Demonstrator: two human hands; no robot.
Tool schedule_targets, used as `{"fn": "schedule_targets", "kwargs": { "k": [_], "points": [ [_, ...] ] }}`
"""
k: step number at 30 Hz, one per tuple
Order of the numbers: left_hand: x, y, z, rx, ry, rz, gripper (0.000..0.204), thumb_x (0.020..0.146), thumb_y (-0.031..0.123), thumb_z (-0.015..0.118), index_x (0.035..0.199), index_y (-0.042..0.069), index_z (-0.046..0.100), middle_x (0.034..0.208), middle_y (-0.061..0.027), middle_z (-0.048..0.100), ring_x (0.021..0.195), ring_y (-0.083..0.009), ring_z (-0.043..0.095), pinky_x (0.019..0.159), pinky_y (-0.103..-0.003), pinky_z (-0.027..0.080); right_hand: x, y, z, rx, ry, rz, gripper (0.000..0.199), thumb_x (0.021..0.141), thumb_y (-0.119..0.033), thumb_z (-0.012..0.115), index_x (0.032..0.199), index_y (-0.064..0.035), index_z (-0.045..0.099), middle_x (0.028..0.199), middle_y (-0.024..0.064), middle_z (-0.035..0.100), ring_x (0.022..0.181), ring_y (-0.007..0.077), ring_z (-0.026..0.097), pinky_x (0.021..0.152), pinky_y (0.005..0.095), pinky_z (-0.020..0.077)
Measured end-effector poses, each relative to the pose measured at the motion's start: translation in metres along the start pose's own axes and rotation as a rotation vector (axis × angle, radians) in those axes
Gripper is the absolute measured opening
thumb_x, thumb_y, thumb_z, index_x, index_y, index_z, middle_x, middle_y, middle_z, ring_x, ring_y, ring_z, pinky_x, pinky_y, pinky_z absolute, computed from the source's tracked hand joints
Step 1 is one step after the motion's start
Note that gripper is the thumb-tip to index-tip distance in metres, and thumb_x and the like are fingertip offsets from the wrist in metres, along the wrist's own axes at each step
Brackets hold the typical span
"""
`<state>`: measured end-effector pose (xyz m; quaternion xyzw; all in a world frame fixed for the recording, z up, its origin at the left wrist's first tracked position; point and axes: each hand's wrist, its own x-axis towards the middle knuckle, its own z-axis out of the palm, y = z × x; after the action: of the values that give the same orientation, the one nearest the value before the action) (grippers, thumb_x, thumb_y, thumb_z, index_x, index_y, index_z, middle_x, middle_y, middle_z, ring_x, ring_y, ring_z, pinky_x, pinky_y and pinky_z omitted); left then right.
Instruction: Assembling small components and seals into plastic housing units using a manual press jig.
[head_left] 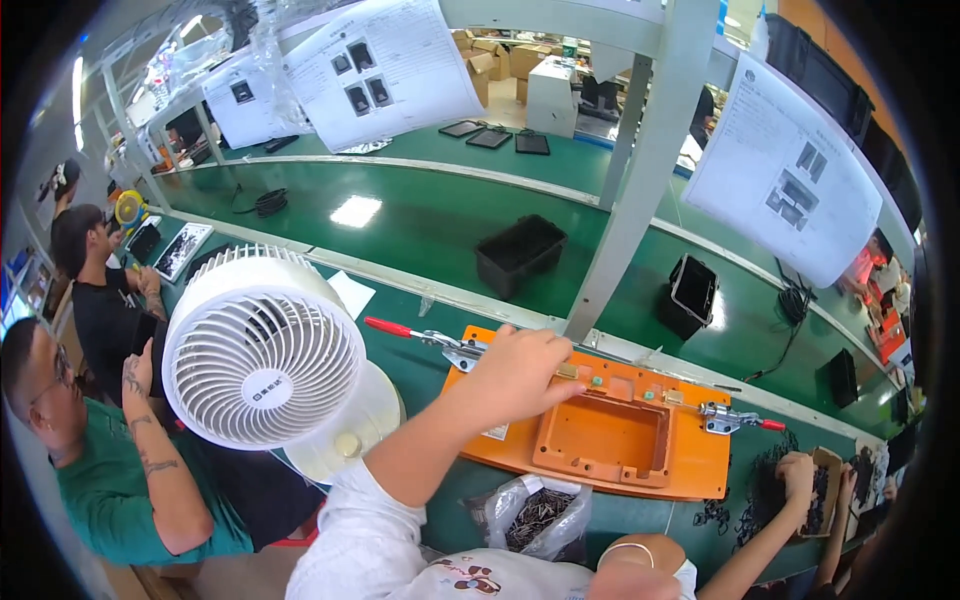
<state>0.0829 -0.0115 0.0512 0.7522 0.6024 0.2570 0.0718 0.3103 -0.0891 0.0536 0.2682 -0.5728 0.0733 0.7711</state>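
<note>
My left hand [515,372] reaches over the left part of an orange fixture plate [705,455]. Its fingers are curled, and its thumb points right, beside a small brass-coloured block [567,371]. Whatever the curled fingers hold, if anything, is hidden under the hand. Close by is a metal toggle clamp with a red handle [388,326] pointing left. A second red-handled toggle clamp [722,418] sits at the plate's right end. The plate has a rectangular recess [620,435]. What seems to be my right hand [635,582] is a blur at the lower edge, its fingers unreadable.
A white fan [265,350] stands left of the plate. Before it lies a clear bag of small dark screws or pins [540,515]. A co-worker's hand [796,474] is among small black parts at right. Black bins [520,255] stand on the green surface beyond a metal post [640,180].
</note>
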Motion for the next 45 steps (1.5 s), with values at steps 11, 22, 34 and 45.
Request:
{"fn": "schedule_targets", "kwargs": {
  "k": [11, 22, 34, 45],
  "points": [
    [0.112, -0.092, 0.031, 0.303, -0.271, -0.458, 0.066, 0.077, 0.042, 0.070, 0.122, 0.001, 0.045, 0.116, -0.0229, 0.053, 0.107, -0.0358, 0.057, 0.090, -0.042, 0.048, 0.003, -0.010, -0.020, 0.247, -0.007, -0.081, 0.045, 0.088, -0.031, 0.056, 0.129, -0.0143, 0.050, 0.138, 0.0030, 0.042, 0.125, 0.0179, 0.037, 0.086, 0.0365, 0.0380],
    [0.119, -0.136, 0.028, 0.218, -0.136, -0.433, 0.040, 0.072, 0.034, 0.073, 0.096, 0.002, 0.065, 0.100, -0.0176, 0.066, 0.097, -0.0330, 0.062, 0.085, -0.040, 0.051, 0.001, -0.003, -0.017, 0.422, -0.033, -0.161, 0.044, 0.088, -0.030, 0.056, 0.129, -0.0144, 0.050, 0.137, 0.0038, 0.042, 0.122, 0.0185, 0.039, 0.087, 0.0370, 0.0380],
    [0.030, -0.039, -0.053, 0.336, 0.398, -0.300, 0.022, 0.075, 0.023, 0.071, 0.085, 0.004, 0.065, 0.085, -0.0125, 0.063, 0.081, -0.0323, 0.062, 0.070, -0.042, 0.049, -0.012, 0.033, -0.015, -0.041, -0.078, -0.104, 0.043, 0.085, -0.026, 0.060, 0.124, -0.0136, 0.049, 0.131, 0.0057, 0.040, 0.118, 0.0203, 0.040, 0.086, 0.0395, 0.0389],
    [-0.028, -0.029, -0.029, -1.072, 0.156, 0.452, 0.024, 0.071, 0.016, 0.073, 0.083, -0.003, 0.063, 0.082, -0.0116, 0.060, 0.076, -0.0220, 0.056, 0.068, -0.031, 0.042, 0.001, 0.101, -0.076, 0.391, -0.312, 1.211, 0.088, 0.060, -0.035, 0.087, 0.132, -0.0021, 0.048, 0.140, 0.0247, 0.041, 0.132, 0.0361, 0.038, 0.106, 0.0452, 0.0278]
  ]
}}
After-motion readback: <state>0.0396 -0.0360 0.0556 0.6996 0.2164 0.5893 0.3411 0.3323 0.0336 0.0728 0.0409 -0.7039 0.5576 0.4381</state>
